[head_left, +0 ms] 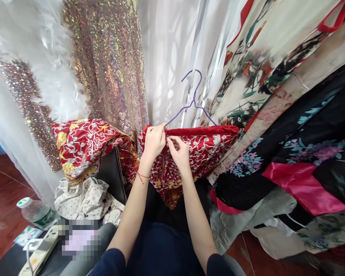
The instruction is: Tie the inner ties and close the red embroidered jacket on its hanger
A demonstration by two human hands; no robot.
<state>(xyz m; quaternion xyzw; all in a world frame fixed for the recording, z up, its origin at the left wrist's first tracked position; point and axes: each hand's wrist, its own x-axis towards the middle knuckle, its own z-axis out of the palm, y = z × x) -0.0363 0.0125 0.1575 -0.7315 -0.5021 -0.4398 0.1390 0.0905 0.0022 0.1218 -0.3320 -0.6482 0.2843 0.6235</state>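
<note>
A red embroidered garment (209, 147) with silver and gold scrollwork hangs in front of me, its plain red band along the top edge. A purple wire hanger (193, 102) rises from behind that edge, its hook up. My left hand (154, 142) is closed over the band, left of the hanger's middle. Just below the band, my right hand (178, 151) pinches at the garment's front with thumb and finger; any small part between the fingertips is hidden. More red cloth with gold embroidery (83, 147) drapes to the left over a dark chair back.
A sequined dress (109, 57) and white feathery trim (57, 57) hang at left. Floral garments (253, 73) and a black one (304, 126) crowd the right. Lower left are a plastic bottle (37, 211), a dotted drawstring bag (80, 199) and a power strip (41, 251).
</note>
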